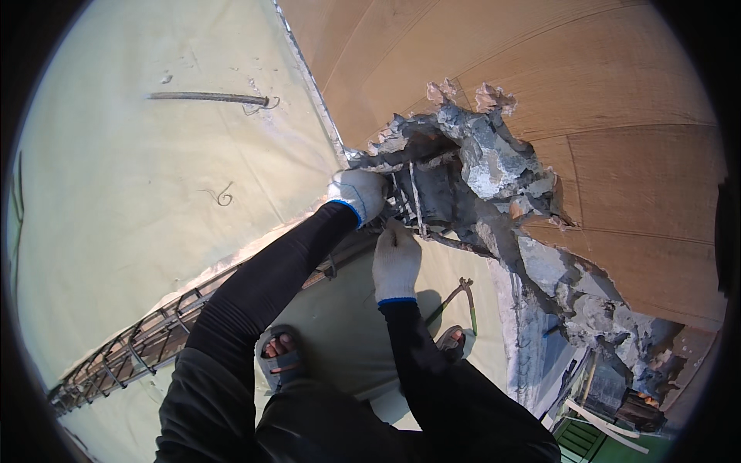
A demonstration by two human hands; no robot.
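Both my hands wear white knit gloves with blue cuffs and meet at a broken-out hole in a wall corner. My left hand is closed against the hole's left side; its fingertips and what they grip are hidden. Just below and to the right, my right hand has its fingers pinched together at the end of the steel reinforcing cage; anything between them is too small to make out. Thin steel bars cross the hole beside my fingers. On the floor, nippers with green handles lie beside my right foot.
A rebar cage runs from lower left towards the hole. One short ribbed bar and a curl of wire lie on the pale sheeting. Jagged concrete edges the brown panelled surface. My sandalled feet stand below.
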